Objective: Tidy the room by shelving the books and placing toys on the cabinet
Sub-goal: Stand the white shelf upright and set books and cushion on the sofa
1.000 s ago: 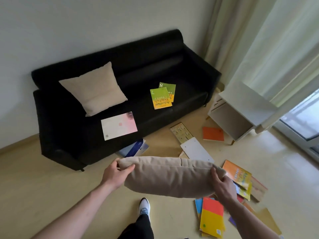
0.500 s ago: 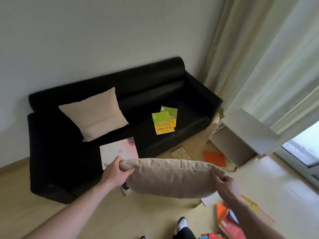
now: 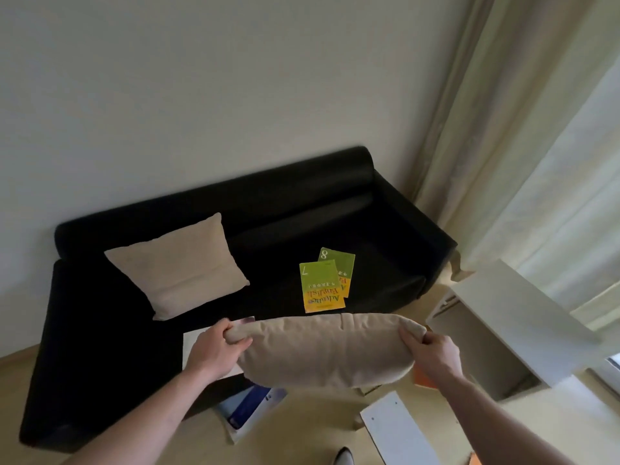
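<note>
Both hands, the left hand (image 3: 214, 350) and right hand (image 3: 432, 354), grip the ends of a tan pillow (image 3: 322, 350) at lower middle, likely to put it on the sofa (image 3: 100, 330). Two green books (image 3: 323, 285) lie on the seat, mid-frame.

I see a black sofa (image 3: 385, 229) against the wall beyond my hands, a beige cushion (image 3: 177, 266) leaning on its backrest, and pale curtains (image 3: 536, 146) hanging off to their right.
</note>
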### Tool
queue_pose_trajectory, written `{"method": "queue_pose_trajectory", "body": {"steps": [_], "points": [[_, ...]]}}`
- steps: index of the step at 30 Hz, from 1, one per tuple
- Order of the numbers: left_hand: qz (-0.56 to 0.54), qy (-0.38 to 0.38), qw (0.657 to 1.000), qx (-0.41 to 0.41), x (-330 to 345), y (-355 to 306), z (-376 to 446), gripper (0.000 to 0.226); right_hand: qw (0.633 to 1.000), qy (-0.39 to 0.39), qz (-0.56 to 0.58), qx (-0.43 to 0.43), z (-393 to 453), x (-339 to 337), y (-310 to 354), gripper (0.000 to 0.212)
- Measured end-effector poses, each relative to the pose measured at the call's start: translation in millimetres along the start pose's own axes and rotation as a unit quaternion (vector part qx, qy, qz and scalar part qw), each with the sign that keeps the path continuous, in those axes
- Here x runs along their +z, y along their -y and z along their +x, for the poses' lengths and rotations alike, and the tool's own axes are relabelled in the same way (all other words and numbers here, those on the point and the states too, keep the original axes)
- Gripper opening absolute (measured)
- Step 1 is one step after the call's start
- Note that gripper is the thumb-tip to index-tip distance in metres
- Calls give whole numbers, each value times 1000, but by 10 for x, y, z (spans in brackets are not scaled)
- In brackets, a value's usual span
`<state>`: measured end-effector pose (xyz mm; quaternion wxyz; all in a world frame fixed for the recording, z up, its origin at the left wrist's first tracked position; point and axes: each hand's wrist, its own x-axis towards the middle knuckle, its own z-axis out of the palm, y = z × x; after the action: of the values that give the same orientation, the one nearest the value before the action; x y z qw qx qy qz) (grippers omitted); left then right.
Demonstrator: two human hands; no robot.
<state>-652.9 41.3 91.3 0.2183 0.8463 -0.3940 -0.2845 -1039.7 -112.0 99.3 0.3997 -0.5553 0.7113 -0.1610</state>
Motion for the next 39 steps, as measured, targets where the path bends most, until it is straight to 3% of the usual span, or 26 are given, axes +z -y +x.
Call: {"method": "queue_pose_trajectory", "body": {"steps": [11, 20, 28, 39], "points": [[2, -63, 998, -17, -54, -681, 845, 31, 998, 14, -27, -61, 1312, -237, 715, 33], [-15, -39, 998, -37, -55, -931, 1856, 27, 997, 17, -26, -63, 2160, -41, 1239, 23], [-20, 22, 996, -78, -5, -887, 3105, 20, 997, 46, -46, -47, 3273, 526, 1880, 16], [-26, 51, 983, -172, 124, -632, 4652, 19, 989, 60, -136, -19, 4679, 1492, 2783, 15]]}}
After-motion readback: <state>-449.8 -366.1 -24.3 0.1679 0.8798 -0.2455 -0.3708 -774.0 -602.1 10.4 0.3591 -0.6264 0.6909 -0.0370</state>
